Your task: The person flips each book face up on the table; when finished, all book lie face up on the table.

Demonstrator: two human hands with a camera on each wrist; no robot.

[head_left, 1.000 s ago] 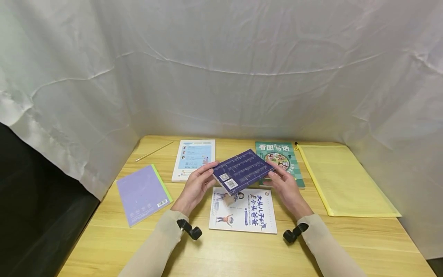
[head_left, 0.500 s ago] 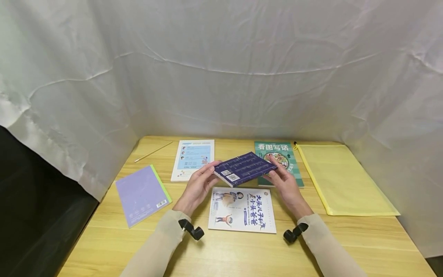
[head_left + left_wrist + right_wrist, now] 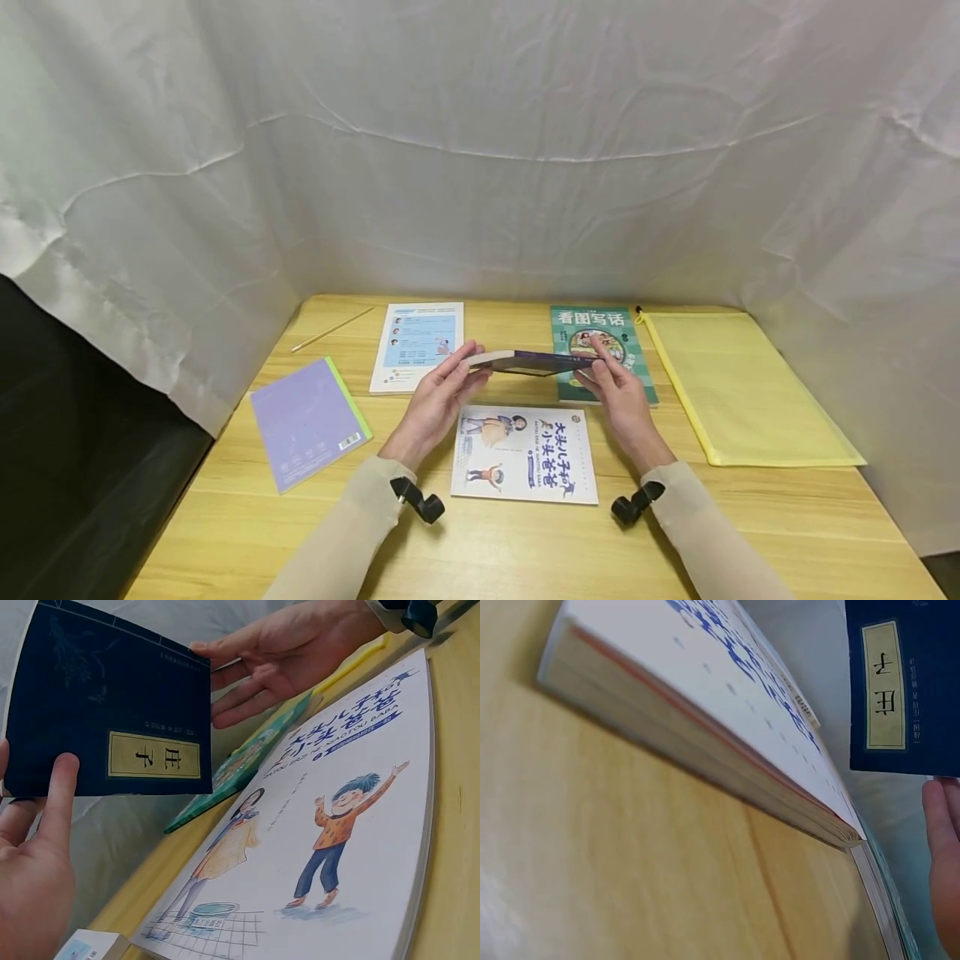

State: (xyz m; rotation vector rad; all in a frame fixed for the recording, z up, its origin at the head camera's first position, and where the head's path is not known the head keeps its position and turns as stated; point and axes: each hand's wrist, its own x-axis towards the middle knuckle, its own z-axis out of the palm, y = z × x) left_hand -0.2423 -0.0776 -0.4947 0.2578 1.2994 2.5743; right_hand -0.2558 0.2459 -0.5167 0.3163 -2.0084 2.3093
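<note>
A thin dark blue book (image 3: 536, 362) is held up between both hands, seen nearly edge-on in the head view. Its front cover, with a cream title label (image 3: 154, 755), shows in the left wrist view. The left hand (image 3: 431, 412) grips the book's left end, thumb on the cover. At the opposite end, the right hand (image 3: 624, 410) pinches the edge; part of that hand (image 3: 946, 855) shows in the right wrist view. Below the raised book, a white picture book (image 3: 525, 454) with drawn figures lies flat on the table.
Behind the right hand lies a green book (image 3: 637, 379); a yellow mesh pouch (image 3: 757, 392) is further right. A white-and-blue book (image 3: 420, 333), purple notebook (image 3: 307, 425) and thin stick (image 3: 332, 328) lie left on the wooden table (image 3: 525, 550). Pale curtains (image 3: 480, 225) hang behind.
The dark blue book has tilted from showing its printed back cover to nearly edge-on in the head view. Both hands still hold its ends; the other things have stayed put.
</note>
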